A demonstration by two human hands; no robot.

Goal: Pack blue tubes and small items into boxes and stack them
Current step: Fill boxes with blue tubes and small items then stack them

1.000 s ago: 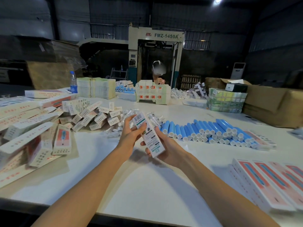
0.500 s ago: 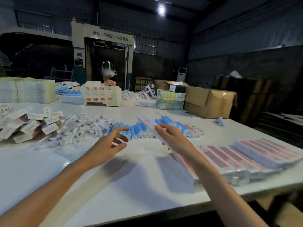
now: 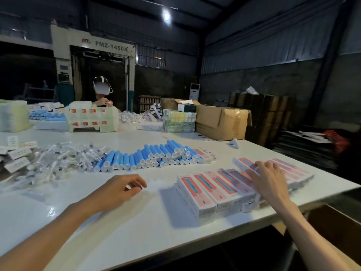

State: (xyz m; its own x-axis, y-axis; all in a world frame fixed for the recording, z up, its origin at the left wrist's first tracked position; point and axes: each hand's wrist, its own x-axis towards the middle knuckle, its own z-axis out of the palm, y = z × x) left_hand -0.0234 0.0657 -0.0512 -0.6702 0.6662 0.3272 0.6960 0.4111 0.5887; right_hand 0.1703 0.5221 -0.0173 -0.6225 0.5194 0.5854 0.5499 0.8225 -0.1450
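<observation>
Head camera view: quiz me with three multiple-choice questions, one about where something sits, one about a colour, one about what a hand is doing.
1. Where do the blue tubes lie?
A. on the floor
B. on the table, beyond the pink boxes
C. on a shelf

2. What colour are the tubes' caps?
A. white
B. red
C. black

3. What is the left hand doing?
A. gripping a tube
B. pressing a box
C. holding nothing

Answers: B, the tubes sit in rows on the tabletop behind the boxes; A, their near ends show white; C, its fingers curl loosely round nothing.
</observation>
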